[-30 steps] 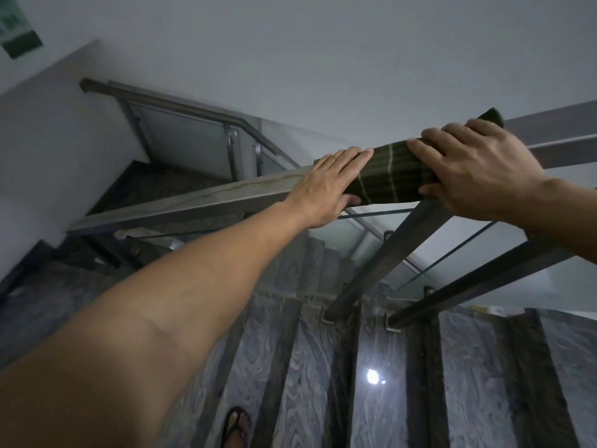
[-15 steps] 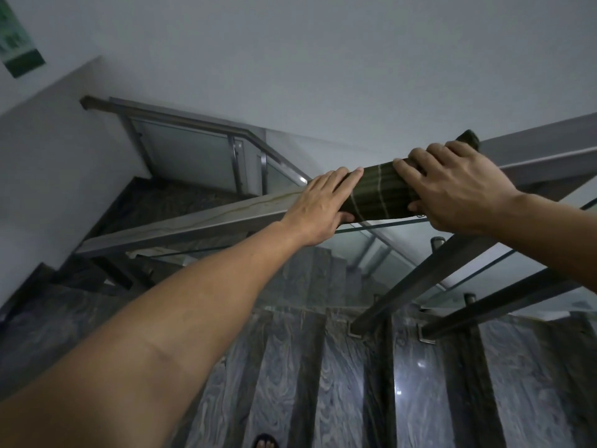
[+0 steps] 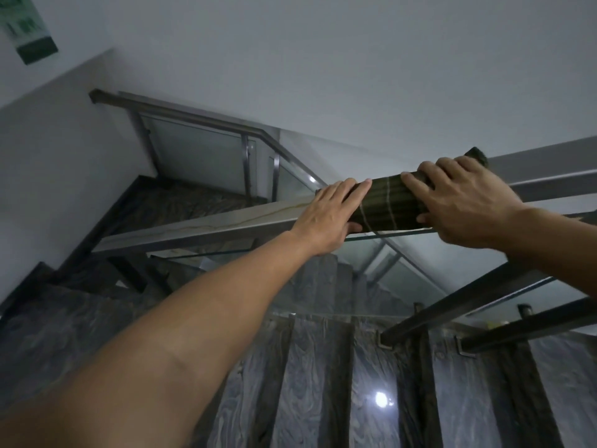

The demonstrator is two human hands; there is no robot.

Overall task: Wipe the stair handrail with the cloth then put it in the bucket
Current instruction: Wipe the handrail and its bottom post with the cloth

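Note:
A dark green cloth [image 3: 389,202] with thin pale stripes is wrapped over the flat metal stair handrail [image 3: 206,229], which slopes up from lower left to right. My left hand [image 3: 332,218] lies flat on the cloth's left end, fingers together and thumb under the rail's edge. My right hand [image 3: 458,202] presses down on the cloth's right part, fingers curled over the top, and a corner of cloth sticks out behind it. No bucket is in view.
Glass panels and dark metal posts [image 3: 452,305] stand under the rail. Grey marble steps [image 3: 316,383] run down below me. A second handrail [image 3: 200,119] lines the far landing by the white wall. A green sign [image 3: 27,30] hangs at top left.
Both hands and the cloth have slid along the rail, now farther from the bend, with the right hand closer to the left. The camera has tilted, and the foot on the steps is gone from view.

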